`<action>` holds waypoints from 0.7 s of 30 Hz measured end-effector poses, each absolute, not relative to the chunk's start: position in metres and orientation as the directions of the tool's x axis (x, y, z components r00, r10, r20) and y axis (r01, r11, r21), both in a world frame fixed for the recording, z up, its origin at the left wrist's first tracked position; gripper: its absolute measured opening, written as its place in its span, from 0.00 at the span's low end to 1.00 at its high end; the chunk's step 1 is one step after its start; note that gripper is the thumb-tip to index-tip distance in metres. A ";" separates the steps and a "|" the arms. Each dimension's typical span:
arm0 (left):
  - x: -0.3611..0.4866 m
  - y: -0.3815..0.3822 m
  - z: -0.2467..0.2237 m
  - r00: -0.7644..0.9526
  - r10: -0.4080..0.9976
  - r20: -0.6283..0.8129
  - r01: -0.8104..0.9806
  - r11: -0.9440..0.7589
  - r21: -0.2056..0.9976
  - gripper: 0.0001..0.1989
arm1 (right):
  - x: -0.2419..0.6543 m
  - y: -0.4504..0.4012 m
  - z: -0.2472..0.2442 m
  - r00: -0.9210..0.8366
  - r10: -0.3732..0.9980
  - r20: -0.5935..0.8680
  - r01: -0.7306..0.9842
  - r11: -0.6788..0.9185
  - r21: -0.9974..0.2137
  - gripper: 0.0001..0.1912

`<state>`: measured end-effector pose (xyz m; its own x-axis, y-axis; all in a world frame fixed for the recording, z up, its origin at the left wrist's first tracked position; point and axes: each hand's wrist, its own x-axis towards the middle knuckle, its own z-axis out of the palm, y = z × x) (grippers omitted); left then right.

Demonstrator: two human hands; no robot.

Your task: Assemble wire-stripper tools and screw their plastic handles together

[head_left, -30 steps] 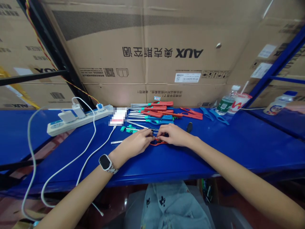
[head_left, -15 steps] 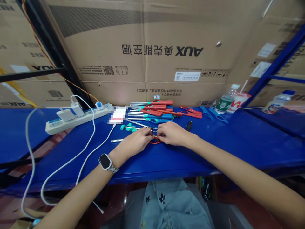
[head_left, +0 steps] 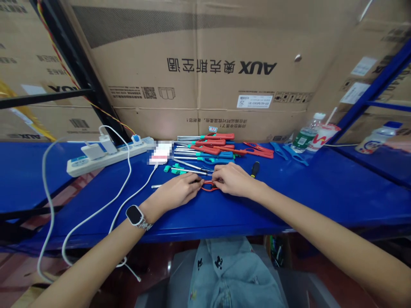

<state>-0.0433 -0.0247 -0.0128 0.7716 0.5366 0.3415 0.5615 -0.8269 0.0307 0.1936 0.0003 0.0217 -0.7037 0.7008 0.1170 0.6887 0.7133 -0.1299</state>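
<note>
A red long-necked lighter [head_left: 209, 187] lies across the front of the blue table, its loop-shaped handle showing between my hands. My left hand [head_left: 183, 188], with a watch on its wrist, is closed on the lighter's neck side; the silver tube tip pokes out to its left. My right hand [head_left: 230, 179] pinches the handle's other end, its fingertips partly hidden. Just behind them lie loose silver tubes [head_left: 189, 170] and small green pieces [head_left: 176, 169]. A black-and-yellow screwdriver [head_left: 255, 169] rests beyond my right hand.
Several red lighters [head_left: 218, 142] and blue lighters [head_left: 221, 161] are piled behind. Red handle shells [head_left: 261, 150] and blue handle shells [head_left: 296, 155] lie rightward, near a bottle [head_left: 303, 139] and a cup [head_left: 323, 137]. A power strip [head_left: 75, 168] with white cables [head_left: 115, 196] stands left.
My left hand has shifted slightly left and down, baring more of the red handle and covering more of the silver tube. My right hand stays nearly in place. The view has shifted a little.
</note>
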 end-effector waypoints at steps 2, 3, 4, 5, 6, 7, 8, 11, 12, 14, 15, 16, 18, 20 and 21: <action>-0.044 -0.026 -0.012 0.770 0.536 0.346 0.561 -0.827 0.033 0.18 | 0.195 0.003 0.024 -0.755 0.647 0.102 0.640 0.762 -0.096 0.09; -0.044 -0.027 -0.012 0.769 0.540 0.343 0.566 -0.824 0.026 0.17 | 0.195 0.003 0.025 -0.779 0.620 0.097 0.617 0.785 -0.067 0.10; -0.044 -0.027 -0.012 0.768 0.545 0.338 0.575 -0.818 0.013 0.17 | 0.196 0.003 0.026 -0.799 0.594 0.092 0.594 0.804 -0.028 0.11; -0.043 -0.028 -0.012 0.768 0.549 0.331 0.583 -0.813 -0.004 0.17 | 0.196 0.001 0.027 -0.813 0.575 0.086 0.579 0.815 0.018 0.11; -0.043 -0.029 -0.012 0.768 0.552 0.323 0.589 -0.808 -0.021 0.17 | 0.196 -0.001 0.027 -0.821 0.565 0.082 0.570 0.819 0.067 0.11; -0.042 -0.029 -0.011 0.769 0.554 0.318 0.593 -0.804 -0.035 0.17 | 0.197 -0.003 0.026 -0.824 0.561 0.080 0.567 0.816 0.114 0.10; -0.042 -0.030 -0.011 0.770 0.553 0.317 0.595 -0.803 -0.044 0.18 | 0.197 -0.007 0.026 -0.823 0.562 0.083 0.568 0.809 0.152 0.09; -0.042 -0.031 -0.012 0.767 0.551 0.328 0.594 -0.804 -0.039 0.17 | 0.199 -0.017 0.023 -0.809 0.569 0.146 0.587 0.791 0.170 0.09; -0.042 -0.030 -0.012 0.766 0.551 0.332 0.594 -0.804 -0.036 0.17 | 0.200 -0.019 0.022 -0.801 0.572 0.176 0.596 0.790 0.145 0.10; -0.042 -0.030 -0.013 0.767 0.548 0.335 0.593 -0.804 -0.042 0.17 | 0.201 -0.021 0.019 -0.772 0.592 0.229 0.619 0.783 0.064 0.11; -0.042 -0.030 -0.014 0.768 0.546 0.335 0.593 -0.804 -0.049 0.17 | 0.200 -0.021 0.017 -0.753 0.611 0.245 0.633 0.774 0.016 0.11; -0.042 -0.030 -0.014 0.769 0.544 0.336 0.592 -0.804 -0.056 0.17 | 0.200 -0.019 0.015 -0.731 0.633 0.254 0.648 0.761 -0.033 0.10; -0.042 -0.029 -0.015 0.770 0.539 0.340 0.590 -0.806 -0.058 0.18 | 0.199 -0.014 0.012 -0.694 0.675 0.250 0.672 0.732 -0.113 0.07; -0.042 -0.029 -0.015 0.768 0.537 0.349 0.587 -0.808 -0.050 0.18 | 0.197 -0.010 0.011 -0.676 0.700 0.232 0.685 0.712 -0.154 0.06; -0.042 -0.030 -0.015 0.768 0.535 0.352 0.586 -0.809 -0.048 0.18 | 0.196 -0.008 0.011 -0.673 0.705 0.222 0.688 0.708 -0.161 0.06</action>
<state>-0.0417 -0.0295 -0.0147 0.7680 0.5353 0.3516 0.5859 -0.8089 -0.0483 0.1958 -0.0078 0.0109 -0.6734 0.7053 0.2217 0.6882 0.7076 -0.1606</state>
